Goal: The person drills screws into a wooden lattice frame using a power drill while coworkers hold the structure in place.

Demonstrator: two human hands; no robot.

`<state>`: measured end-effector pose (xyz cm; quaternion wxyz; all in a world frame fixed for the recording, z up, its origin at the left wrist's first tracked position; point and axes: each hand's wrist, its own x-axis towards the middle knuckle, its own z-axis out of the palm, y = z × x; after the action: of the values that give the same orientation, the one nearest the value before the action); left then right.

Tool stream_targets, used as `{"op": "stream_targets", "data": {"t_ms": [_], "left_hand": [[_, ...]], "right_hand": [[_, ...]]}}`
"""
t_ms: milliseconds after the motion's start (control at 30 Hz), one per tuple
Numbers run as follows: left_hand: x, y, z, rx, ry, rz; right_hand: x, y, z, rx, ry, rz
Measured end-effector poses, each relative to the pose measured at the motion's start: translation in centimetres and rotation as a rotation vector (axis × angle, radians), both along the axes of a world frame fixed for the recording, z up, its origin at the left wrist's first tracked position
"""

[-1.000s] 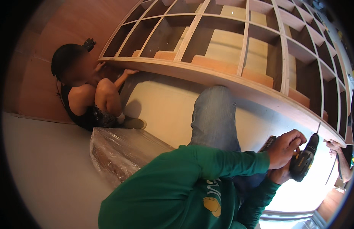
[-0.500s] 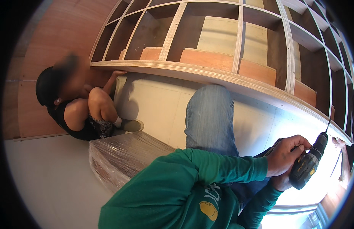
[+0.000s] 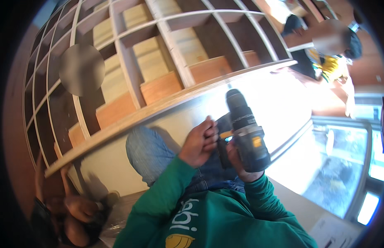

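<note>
My right hand point(image 3: 238, 159) is wrapped around the handle of a black cordless drill point(image 3: 246, 130) with yellow accents. The drill's chuck points away from me, toward the long front board point(image 3: 117, 129) of a wooden grid shelf point(image 3: 175, 53). Its bit is blurred, and I cannot tell whether it touches the board. Just left of the drill, my left hand point(image 3: 197, 144) is closed with its fingers curled together. Whatever those fingers hold, if anything, is hidden. My bent knee point(image 3: 146, 151) in jeans is below the board.
At the lower left a crouching person point(image 3: 80, 211) has hands by the shelf's end. Another person in a yellow and green top point(image 3: 334, 68) is at the upper right. Plastic-wrapped goods point(image 3: 119, 213) lie beside me. A glass-paned frame point(image 3: 336, 165) stands at the right.
My view has swung to the right, bringing the second person into sight. The drill now shows nearer the middle, and my left hand, earlier over the drill, is apart from it.
</note>
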<state>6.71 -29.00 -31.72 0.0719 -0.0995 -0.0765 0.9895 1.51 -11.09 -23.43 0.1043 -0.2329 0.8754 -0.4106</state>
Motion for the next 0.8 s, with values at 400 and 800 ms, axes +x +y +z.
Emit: {"op": "stream_targets", "data": {"t_ms": [400, 800], "left_hand": [[10.6, -5.9, 26.7, -2.405, 0.196, 0.137], [19.7, -15.4, 29.7, -0.634, -1.083, 0.132]], "right_hand": [[2.4, -6.0, 25.2, 0.222, -0.486, 0.282], [4.4, -16.6, 30.0, 0.019, -0.911, 0.237]]}}
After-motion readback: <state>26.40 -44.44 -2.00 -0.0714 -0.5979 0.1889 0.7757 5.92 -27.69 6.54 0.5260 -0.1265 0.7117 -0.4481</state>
